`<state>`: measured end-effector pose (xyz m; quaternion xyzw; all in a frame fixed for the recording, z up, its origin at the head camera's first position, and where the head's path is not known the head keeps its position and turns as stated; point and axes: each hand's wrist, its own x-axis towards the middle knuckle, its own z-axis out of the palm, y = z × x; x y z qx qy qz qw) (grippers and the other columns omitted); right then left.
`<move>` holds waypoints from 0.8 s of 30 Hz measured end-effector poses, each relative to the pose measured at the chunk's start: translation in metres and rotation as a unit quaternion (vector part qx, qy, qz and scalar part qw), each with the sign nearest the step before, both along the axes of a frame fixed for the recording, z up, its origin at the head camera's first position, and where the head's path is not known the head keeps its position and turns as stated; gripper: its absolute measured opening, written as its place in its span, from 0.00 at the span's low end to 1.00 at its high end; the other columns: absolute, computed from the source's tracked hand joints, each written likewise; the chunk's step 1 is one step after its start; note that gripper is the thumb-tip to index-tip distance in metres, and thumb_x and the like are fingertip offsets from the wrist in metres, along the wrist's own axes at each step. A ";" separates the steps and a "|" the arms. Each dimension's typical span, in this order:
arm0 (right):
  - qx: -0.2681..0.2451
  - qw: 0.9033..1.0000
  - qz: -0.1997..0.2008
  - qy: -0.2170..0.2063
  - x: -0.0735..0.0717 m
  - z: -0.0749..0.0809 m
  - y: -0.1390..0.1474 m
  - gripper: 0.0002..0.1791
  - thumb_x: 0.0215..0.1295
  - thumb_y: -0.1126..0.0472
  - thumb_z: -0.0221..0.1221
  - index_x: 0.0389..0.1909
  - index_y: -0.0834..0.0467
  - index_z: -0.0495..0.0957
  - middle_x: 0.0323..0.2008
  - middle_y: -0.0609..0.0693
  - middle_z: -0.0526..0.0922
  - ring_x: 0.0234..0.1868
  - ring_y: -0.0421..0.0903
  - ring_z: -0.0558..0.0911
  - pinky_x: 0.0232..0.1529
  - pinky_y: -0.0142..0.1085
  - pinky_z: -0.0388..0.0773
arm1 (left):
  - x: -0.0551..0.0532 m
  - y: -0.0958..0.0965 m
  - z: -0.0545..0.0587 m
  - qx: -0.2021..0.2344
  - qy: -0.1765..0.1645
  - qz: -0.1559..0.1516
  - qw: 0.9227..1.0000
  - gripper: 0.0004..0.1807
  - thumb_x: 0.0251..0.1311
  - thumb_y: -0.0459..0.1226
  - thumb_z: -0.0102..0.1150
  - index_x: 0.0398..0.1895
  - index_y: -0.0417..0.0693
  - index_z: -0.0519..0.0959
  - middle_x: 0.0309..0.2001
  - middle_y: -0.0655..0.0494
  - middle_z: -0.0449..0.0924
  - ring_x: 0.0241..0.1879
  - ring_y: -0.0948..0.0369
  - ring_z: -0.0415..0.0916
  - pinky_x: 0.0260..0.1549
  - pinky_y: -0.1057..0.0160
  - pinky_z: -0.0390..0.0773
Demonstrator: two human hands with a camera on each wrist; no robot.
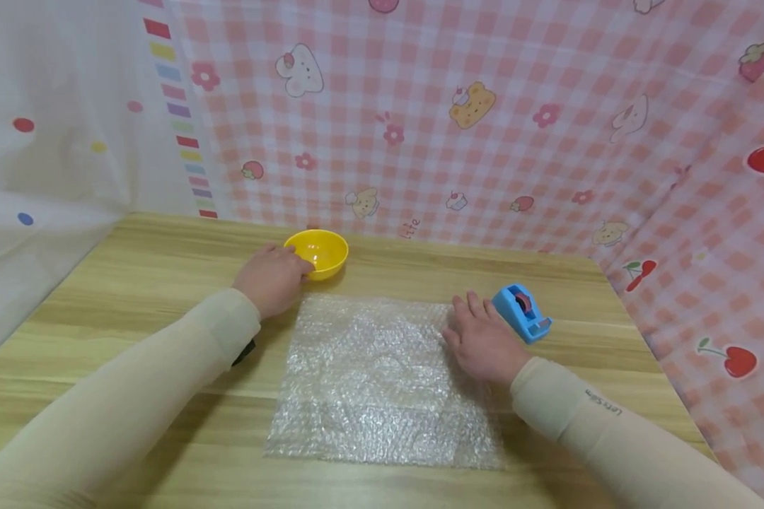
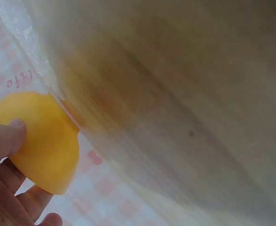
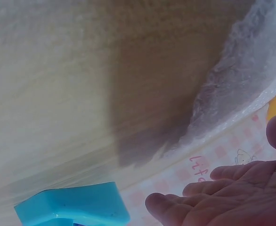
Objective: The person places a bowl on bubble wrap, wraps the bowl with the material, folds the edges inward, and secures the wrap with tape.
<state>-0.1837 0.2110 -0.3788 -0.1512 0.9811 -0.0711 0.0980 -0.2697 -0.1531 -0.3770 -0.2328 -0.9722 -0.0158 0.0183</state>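
A yellow bowl (image 1: 326,256) stands upright near the back of the table. My left hand (image 1: 271,280) grips its left side, and in the left wrist view the thumb lies against the yellow wall (image 2: 46,148) with fingers below. Flat on the table in front lies a sheet of clear bubble wrap (image 1: 375,396). Over its right edge hovers or rests my right hand (image 1: 484,341), fingers extended and holding nothing; contact with the sheet cannot be told. Just right of those fingers is a blue tape dispenser (image 1: 516,311), also visible in the right wrist view.
The wood-grain table (image 1: 184,283) meets a pink checked cloth (image 1: 388,148) at the back. Another cloth with cherries (image 1: 738,360) hangs along the right side, and a white dotted sheet (image 1: 57,177) along the left.
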 end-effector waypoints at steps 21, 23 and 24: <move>-0.001 1.000 -0.004 -0.021 -0.006 0.001 0.002 0.37 0.85 0.52 0.43 0.81 0.74 0.49 0.81 0.75 0.49 0.83 0.70 0.48 0.83 0.62 0.47 | 0.047 0.022 0.021 0.007 0.024 -0.084 0.996 0.09 0.70 0.37 0.67 0.50 0.53 0.89 0.55 0.52 0.90 0.68 0.45 0.78 0.72 0.32 0.67; -0.005 1.000 -0.011 -0.025 -0.006 0.000 0.001 0.37 0.85 0.53 0.43 0.81 0.73 0.49 0.81 0.75 0.49 0.83 0.71 0.48 0.82 0.62 0.47 | 0.052 0.025 0.022 0.000 0.031 -0.101 0.994 0.09 0.69 0.35 0.68 0.49 0.54 0.89 0.53 0.55 0.91 0.68 0.45 0.79 0.72 0.33 0.68; -0.006 1.000 -0.013 -0.025 -0.006 0.000 0.001 0.37 0.85 0.53 0.43 0.81 0.73 0.50 0.81 0.75 0.49 0.83 0.71 0.48 0.82 0.62 0.47 | 0.055 0.026 0.022 -0.007 0.036 -0.110 0.993 0.10 0.68 0.34 0.68 0.49 0.55 0.89 0.53 0.56 0.91 0.67 0.45 0.79 0.71 0.33 0.69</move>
